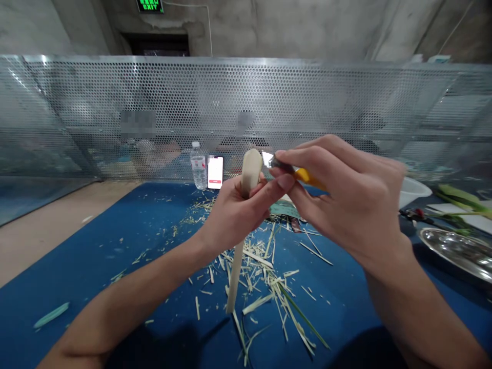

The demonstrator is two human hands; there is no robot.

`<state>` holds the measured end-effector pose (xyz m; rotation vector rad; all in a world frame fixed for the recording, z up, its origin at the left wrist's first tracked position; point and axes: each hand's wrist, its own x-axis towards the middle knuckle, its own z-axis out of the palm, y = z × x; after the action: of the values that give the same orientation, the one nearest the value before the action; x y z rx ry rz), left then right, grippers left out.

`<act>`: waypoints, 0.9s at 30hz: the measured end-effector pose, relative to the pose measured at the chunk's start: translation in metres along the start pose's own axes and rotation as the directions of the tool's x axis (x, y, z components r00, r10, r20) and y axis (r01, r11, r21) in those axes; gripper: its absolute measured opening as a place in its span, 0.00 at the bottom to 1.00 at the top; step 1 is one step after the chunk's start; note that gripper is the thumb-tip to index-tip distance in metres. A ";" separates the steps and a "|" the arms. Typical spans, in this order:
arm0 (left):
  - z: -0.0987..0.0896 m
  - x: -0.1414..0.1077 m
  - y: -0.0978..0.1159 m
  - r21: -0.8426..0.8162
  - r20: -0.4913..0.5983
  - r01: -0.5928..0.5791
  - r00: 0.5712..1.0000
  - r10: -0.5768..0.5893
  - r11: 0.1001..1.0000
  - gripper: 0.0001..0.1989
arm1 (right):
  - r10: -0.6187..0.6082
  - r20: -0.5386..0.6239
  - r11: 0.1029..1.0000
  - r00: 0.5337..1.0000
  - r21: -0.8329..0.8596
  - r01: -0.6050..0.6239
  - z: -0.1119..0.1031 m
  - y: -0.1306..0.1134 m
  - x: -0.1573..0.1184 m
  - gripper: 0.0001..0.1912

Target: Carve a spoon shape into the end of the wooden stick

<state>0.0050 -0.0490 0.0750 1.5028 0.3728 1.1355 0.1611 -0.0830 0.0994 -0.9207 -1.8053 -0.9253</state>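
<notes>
"What do the hands hold?"

"The left hand (230, 212) is closed around a pale trimmed stalk (246, 174), held upright over the middle of a blue mat (96, 266). Its rounded tip rises above the fingers, and its long end reaches down over scattered shavings (261, 271). The right hand (346, 205) pinches a yellow-handled utility knife (303, 177), its blade just beside the tip."

"Is that hold sound?"

"It looks steady: the fingers sit close to the blade, giving fine control, and the left thumb reaches toward the right hand."

"Any writing?"

"A green sign (149, 5) reads EXIT. The label on a water bottle (199, 166) and the screen of a phone (215, 172) are too small to read."
</notes>
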 end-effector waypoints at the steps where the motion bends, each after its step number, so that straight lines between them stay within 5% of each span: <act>1: -0.001 0.000 -0.001 0.012 0.012 -0.010 1.000 0.009 1.000 0.28 | 0.011 -0.006 1.000 1.000 0.016 -0.011 -0.001 0.000 0.000 0.04; 10: -0.008 0.002 -0.009 0.038 0.143 -0.105 0.985 0.098 0.994 0.26 | -0.090 0.065 0.976 0.994 0.207 0.075 -0.007 0.008 0.000 0.06; 27: -0.006 0.003 -0.007 -0.020 0.098 -0.037 0.994 0.039 0.999 0.27 | -0.060 0.049 0.994 0.997 0.089 0.055 -0.002 0.003 0.000 0.07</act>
<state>0.0040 -0.0412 0.0698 1.5491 0.2665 1.0872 0.1645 -0.0837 0.1008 -0.8482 -1.9094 -0.8573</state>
